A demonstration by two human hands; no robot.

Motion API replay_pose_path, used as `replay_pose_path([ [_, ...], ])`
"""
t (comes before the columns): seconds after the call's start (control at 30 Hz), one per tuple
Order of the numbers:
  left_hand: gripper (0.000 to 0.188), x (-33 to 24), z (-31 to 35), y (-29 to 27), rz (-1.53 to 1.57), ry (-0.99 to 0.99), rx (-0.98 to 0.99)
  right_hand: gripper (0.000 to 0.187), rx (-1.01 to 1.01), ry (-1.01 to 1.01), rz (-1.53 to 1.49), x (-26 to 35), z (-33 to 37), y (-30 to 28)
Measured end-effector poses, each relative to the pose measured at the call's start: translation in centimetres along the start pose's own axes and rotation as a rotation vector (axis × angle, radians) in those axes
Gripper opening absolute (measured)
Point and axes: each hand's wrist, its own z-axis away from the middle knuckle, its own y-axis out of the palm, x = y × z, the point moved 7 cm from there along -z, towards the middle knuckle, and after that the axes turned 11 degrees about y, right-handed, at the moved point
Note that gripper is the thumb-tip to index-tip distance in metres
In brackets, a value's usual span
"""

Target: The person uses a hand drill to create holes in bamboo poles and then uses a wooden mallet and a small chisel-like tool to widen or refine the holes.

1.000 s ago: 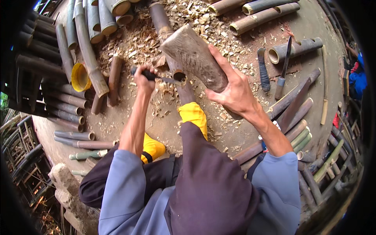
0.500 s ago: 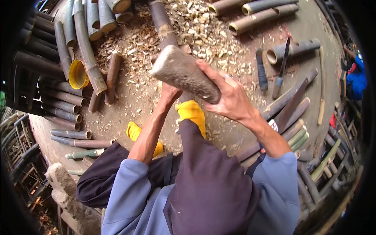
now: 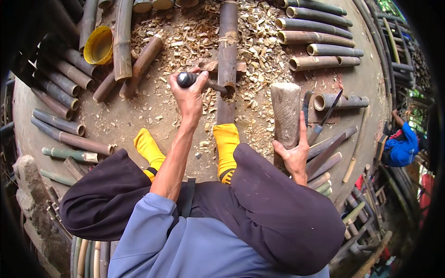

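Observation:
My left hand [image 3: 189,99] is wrapped around the dark handle of a chisel [image 3: 187,79]. The chisel's metal shank points right, its end at a notch cut in a bamboo pole [image 3: 227,60]. That pole lies lengthwise ahead of me, and my yellow-socked foot [image 3: 225,148] rests on its near end. To the right, my right hand [image 3: 295,157] grips the lower part of a thick, club-like wooden mallet [image 3: 285,113], thumb on one side and fingers on the other. The mallet's pale, broad end faces away from me, apart from the pole.
Wood chips [image 3: 259,51] litter the floor around the pole. Cut bamboo pieces [image 3: 320,37] lie in rows at both sides. A knife [image 3: 327,116] lies right of the mallet. A yellow container [image 3: 98,45] stands at left. Another person in blue [image 3: 402,146] is at far right.
The mallet has swung from over the pole to its right side, with my right hand still on it. My left hand and the chisel, hidden before, now show. The view has shifted.

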Motion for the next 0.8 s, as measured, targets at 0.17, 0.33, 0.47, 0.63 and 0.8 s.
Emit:
replay_pose_path([
  [0.17, 0.031, 2.2, 1.3, 0.0, 0.112, -0.119, -0.230, 0.098, 0.055, 0.023, 0.075, -0.3, 0.3, 1.3],
  [0.33, 0.021, 1.7, 1.6, 0.9, 0.088, -0.140, -0.058, 0.097, 0.066, -0.027, 0.182, 1.5, -0.8, 1.6],
  [0.47, 0.020, 0.9, 1.8, 2.0, -0.042, 0.002, 0.135, 0.095, 0.110, -0.185, 0.199, 4.9, -2.5, 1.7],
  [0.63, 0.016, 2.3, 2.7, 1.8, 0.016, -0.021, 0.053, 0.091, 0.172, -0.510, 0.111, 12.6, -4.8, 3.2],
  [0.8, 0.034, 1.7, 2.4, 1.7, -0.139, 0.154, 0.122, 0.094, 0.322, -0.975, 0.981, 17.8, -5.3, 8.4],
])
